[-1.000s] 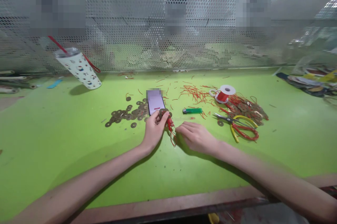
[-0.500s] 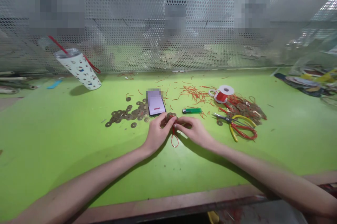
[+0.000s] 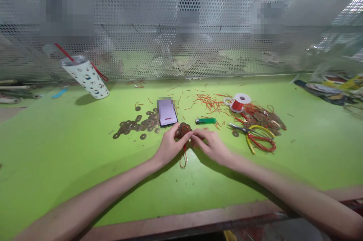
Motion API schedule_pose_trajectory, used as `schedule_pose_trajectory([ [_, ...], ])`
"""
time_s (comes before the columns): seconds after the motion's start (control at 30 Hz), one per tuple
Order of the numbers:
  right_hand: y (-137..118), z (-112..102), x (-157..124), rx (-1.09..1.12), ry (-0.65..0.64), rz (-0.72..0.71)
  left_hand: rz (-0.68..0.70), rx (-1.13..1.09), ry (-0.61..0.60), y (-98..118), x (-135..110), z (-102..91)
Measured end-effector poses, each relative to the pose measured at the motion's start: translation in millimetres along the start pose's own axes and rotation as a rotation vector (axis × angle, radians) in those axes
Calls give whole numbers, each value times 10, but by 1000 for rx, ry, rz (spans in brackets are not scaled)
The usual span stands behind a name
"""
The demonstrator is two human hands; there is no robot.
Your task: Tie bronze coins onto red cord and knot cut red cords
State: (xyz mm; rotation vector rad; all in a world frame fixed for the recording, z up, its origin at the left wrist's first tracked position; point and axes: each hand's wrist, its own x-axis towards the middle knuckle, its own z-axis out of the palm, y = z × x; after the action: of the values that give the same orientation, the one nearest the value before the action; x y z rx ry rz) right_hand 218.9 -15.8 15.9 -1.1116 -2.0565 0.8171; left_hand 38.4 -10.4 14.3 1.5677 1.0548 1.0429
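Held low over the green table, a small cluster of round brown coins with centre holes (image 3: 184,129) is bound with red cord (image 3: 183,163), whose loop hangs toward me. My left hand (image 3: 170,145) is closed around the cluster, thumb on the near side and fingers behind. The fingertips of my right hand (image 3: 212,147) pinch at the cluster's right edge and meet my left thumb. A bit of red cord shows by that pinch, though the fingers mostly cover it. Just beyond my hands lie a phone (image 3: 167,112) and a green lighter (image 3: 206,121).
Loose coins (image 3: 146,123) are scattered left of the phone. Scissors (image 3: 253,131) with yellow and red handles lie at right, beside a red cord spool (image 3: 239,103) and corded coins (image 3: 262,118). Cord scraps (image 3: 208,102), a patterned tumbler (image 3: 87,78) and a perforated metal screen (image 3: 136,37) stand farther back.
The coin cluster has turned so more of its coin faces show. Its cord loop has swung left and toward me. My right fingertips have closed against the left thumb tip.
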Motion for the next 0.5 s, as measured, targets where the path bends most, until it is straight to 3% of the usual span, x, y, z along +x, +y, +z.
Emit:
schedule_pose_trajectory([
  [0.5,45,-51,32,89,-20,82,-119,-194,-85,-14,43,-25],
])
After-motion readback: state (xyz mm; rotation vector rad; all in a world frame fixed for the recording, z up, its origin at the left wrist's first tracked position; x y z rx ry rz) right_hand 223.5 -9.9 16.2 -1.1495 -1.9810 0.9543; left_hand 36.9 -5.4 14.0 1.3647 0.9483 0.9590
